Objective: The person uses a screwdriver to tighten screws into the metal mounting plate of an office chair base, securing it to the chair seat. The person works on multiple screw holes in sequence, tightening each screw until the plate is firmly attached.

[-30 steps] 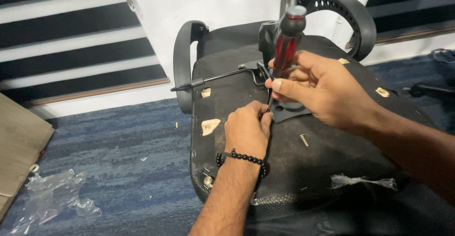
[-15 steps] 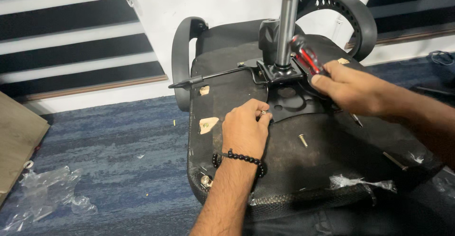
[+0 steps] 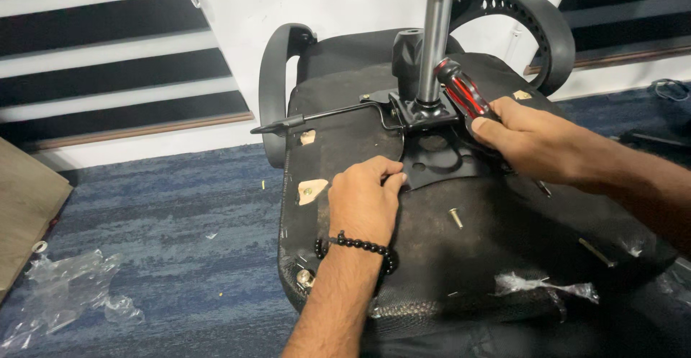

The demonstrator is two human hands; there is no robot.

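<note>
An office chair lies upside down, its black seat underside (image 3: 475,257) facing up. My left hand (image 3: 366,200), with a black bead bracelet at the wrist, rests on the seat with its fingertips on the edge of the black metal mechanism plate (image 3: 439,160). My right hand (image 3: 525,142) grips a red-and-black screwdriver (image 3: 461,92), tilted, lying low by the plate just right of the chrome gas cylinder (image 3: 432,41). A loose screw (image 3: 455,218) lies on the seat between my hands. A black lever (image 3: 317,117) sticks out left from the plate.
Two black armrests (image 3: 277,77) (image 3: 533,20) curve up at the far side against a white wall. Crumpled clear plastic (image 3: 65,297) lies on the blue carpet at left, next to a brown board (image 3: 21,207). More plastic (image 3: 540,284) and another bolt (image 3: 597,252) sit on the seat.
My right hand swung the screwdriver from upright over the plate's middle to a low tilt at the right of the cylinder. My left hand stayed on the plate's edge.
</note>
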